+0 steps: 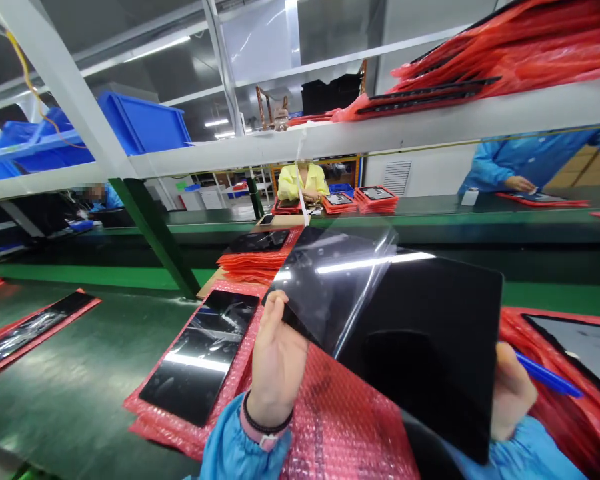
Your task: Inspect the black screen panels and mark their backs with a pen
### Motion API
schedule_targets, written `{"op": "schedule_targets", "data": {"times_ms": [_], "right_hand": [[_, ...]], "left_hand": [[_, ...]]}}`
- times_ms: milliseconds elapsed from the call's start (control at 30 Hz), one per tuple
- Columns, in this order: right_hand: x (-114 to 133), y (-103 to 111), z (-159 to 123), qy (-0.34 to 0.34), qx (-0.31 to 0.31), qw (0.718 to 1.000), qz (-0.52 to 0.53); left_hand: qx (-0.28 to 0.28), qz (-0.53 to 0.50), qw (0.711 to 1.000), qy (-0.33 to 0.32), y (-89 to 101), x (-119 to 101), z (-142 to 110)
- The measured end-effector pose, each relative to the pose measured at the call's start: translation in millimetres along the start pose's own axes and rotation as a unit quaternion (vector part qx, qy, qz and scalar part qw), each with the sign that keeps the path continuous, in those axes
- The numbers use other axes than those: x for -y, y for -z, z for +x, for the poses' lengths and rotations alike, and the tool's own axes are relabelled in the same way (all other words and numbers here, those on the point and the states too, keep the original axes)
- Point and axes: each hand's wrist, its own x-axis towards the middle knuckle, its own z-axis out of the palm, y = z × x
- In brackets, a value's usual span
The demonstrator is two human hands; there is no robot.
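Observation:
A black glass screen panel is held up tilted in front of me. My right hand grips its right edge, fingers mostly hidden behind it. Clear protective film covers its left part, spotted and with a bright crease running diagonally; some film stands past the top edge. My left hand is closed at the lower left corner, thumb and finger pinching the film; whether the panel's corner is also pinched is hidden. A blue pen shows beside my right hand; I cannot tell if it is held. Red bubble wrap lies below.
Another black panel lies on red bubble wrap at left, with a stack behind it. A framed panel lies at right. A green post supports a shelf overhead. Co-workers sit across the conveyor.

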Motion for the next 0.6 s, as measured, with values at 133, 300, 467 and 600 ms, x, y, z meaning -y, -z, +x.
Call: {"op": "schedule_targets", "data": {"times_ms": [133, 300, 467, 600], "right_hand": [[0.0, -31.5, -2.2, 0.026, -0.015, 0.999, 0.019], [-9.4, -35.9, -6.0, 0.13, 0.02, 0.96, -0.246], [-12.6, -37.9, 3.5, 0.112, 0.031, 0.943, -0.313], [-15.3, -40.5, 15.0, 0.076, 0.028, 0.954, -0.287]], "left_hand": [[0.01, -0.008, 0.993, -0.113, -0.7, -3.1, -0.7], [0.039, 0.03, 0.969, -0.241, -2.2, 2.0, -14.1], [0.05, 0.071, 0.947, -0.31, -3.0, 17.8, -29.7], [0.05, 0.09, 0.941, -0.323, 2.3, 29.3, -37.2]]}}
